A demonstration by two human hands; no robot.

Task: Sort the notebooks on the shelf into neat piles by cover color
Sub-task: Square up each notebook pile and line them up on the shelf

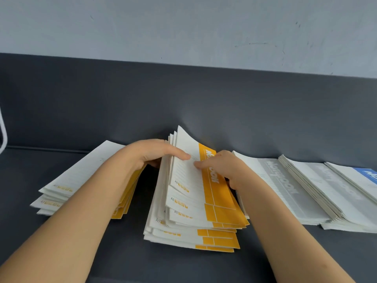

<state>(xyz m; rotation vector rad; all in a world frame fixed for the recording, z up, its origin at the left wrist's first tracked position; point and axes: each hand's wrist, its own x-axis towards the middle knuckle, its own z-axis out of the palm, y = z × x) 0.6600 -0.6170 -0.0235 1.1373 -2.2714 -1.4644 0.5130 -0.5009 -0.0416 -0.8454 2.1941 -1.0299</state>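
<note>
Orange notebook stack (195, 201) is held between both hands, tipped up on its left long edge, long axis running away from the viewer, covers facing right. Left hand (155, 153) is clamped over its far-left edge w/ thumb on the cover; right hand (222, 170) is pressed on the orange band, fingers half curled. A 2nd orange pile (81, 180) lies left of the left hand, grey piles (295, 186) right of the right hand, all on the dark shelf (183, 266).

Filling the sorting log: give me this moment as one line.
left hand + right hand: gripping orange notebooks | orange pile: left | grey notebooks: right | blue notebook: far right
</note>
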